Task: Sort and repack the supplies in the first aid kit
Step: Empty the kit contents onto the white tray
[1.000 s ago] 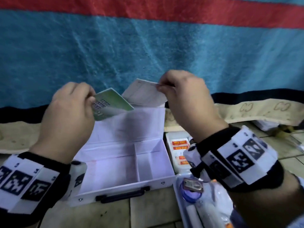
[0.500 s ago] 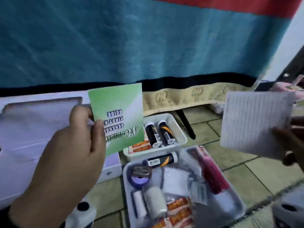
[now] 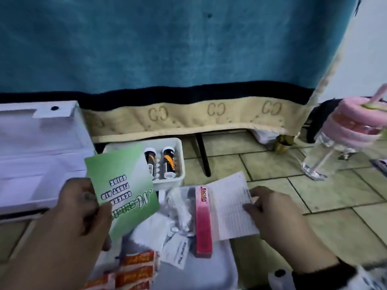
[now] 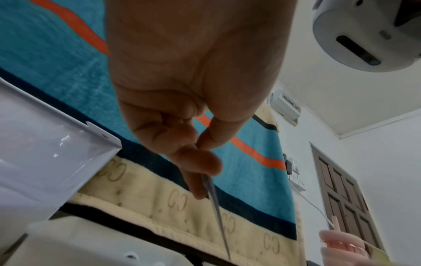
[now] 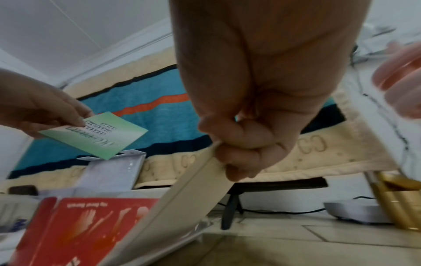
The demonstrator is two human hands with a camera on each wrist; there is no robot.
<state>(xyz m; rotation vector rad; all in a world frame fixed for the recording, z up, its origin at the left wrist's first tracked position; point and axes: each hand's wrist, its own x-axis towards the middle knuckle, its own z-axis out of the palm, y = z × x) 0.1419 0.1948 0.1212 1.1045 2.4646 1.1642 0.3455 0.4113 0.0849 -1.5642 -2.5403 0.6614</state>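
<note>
A person's left hand (image 3: 79, 218) pinches a green first aid guide (image 3: 123, 191) above the tray's (image 3: 209, 275) left edge. The right hand (image 3: 272, 214) pinches a white printed leaflet (image 3: 228, 210), which lies across the tray's right edge, beside a pink Bacidin box (image 3: 202, 222).

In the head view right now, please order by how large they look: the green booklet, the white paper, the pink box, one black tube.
1. Green booklet and white paper: look alike, and the booklet is held nearer the camera, so unranked.
2. Pink box.
3. Black tube.
</note>
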